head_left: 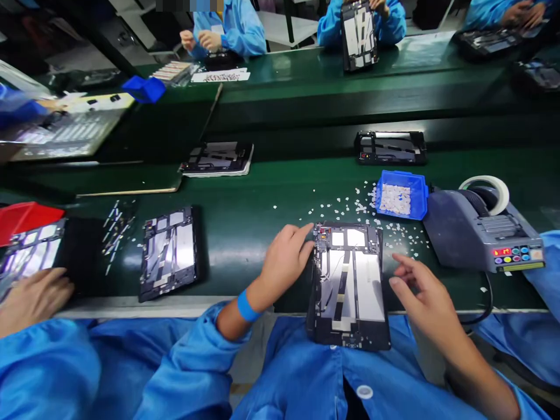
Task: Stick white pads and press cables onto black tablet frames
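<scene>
An opened tablet with bare internal parts lies in front of me, its near end sticking out over the table edge. My left hand, with a blue wristband, has its thumb and index finger at the tablet's upper left edge, holding it there. Some of its other fingers are hidden. On the other side, my right hand hovers by the tablet's right edge, its fingers apart and nothing in them. Small white pieces are scattered beyond the tablet, beside a blue tray filled with more of them.
A grey tape dispenser stands at the right. Another opened tablet lies to the left, near a co-worker's hand. Further tablets lie across the green table. Co-workers in blue sit along the far side.
</scene>
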### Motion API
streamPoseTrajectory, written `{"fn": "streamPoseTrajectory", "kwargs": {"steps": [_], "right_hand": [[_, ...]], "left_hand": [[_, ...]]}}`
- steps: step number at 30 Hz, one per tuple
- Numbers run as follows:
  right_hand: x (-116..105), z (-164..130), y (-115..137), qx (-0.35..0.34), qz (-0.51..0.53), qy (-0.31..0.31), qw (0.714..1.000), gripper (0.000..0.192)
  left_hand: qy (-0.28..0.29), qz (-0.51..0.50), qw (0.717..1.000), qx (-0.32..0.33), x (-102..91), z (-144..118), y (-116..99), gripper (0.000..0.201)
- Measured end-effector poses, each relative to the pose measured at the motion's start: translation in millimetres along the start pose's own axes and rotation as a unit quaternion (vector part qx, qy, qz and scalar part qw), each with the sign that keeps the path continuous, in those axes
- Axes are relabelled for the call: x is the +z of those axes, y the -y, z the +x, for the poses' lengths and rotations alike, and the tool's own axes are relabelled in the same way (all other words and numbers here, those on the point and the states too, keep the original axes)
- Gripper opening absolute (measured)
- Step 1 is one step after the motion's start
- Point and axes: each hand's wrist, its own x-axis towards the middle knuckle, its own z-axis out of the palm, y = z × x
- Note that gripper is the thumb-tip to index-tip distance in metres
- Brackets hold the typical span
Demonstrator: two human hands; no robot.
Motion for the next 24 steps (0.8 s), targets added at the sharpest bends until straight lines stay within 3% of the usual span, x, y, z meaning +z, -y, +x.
{"fn": "streamPoseTrajectory", "kwargs": {"steps": [4, 7, 11, 15, 18, 24], "right_hand": [[4, 28, 36, -0.098, -0.017, 0.041, 0.994, 0.033], [18, 49, 51, -0.142, -0.023, 0.048, 0.988, 0.028], [45, 88, 58, -0.137, -0.029, 0.062, 0.988, 0.028], [69, 124, 66, -0.113, 0.016, 0.168, 0.979, 0.028], [78, 130, 70, -0.097, 0.038, 0.234, 0.967, 0.02], [82, 120, 66, -0.055, 0.041, 0.176, 0.982, 0.014]], "left_hand": [[0.003, 0.058, 0.995, 0.08, 11.7, 30, 4, 0.032], [-0.02, 0.059, 0.992, 0.106, 17.9, 32, 6, 0.026], [-0.085, 0.025, 0.987, 0.137, 22.3, 26, 13, 0.021], [-0.146, -0.043, 0.977, 0.151, 27.5, 24, 17, 0.019], [-0.147, -0.112, 0.975, 0.126, 29.0, 23, 13, 0.016], [-0.08, -0.23, 0.97, -0.023, 21.4, 10, -3, 0.018]]}}
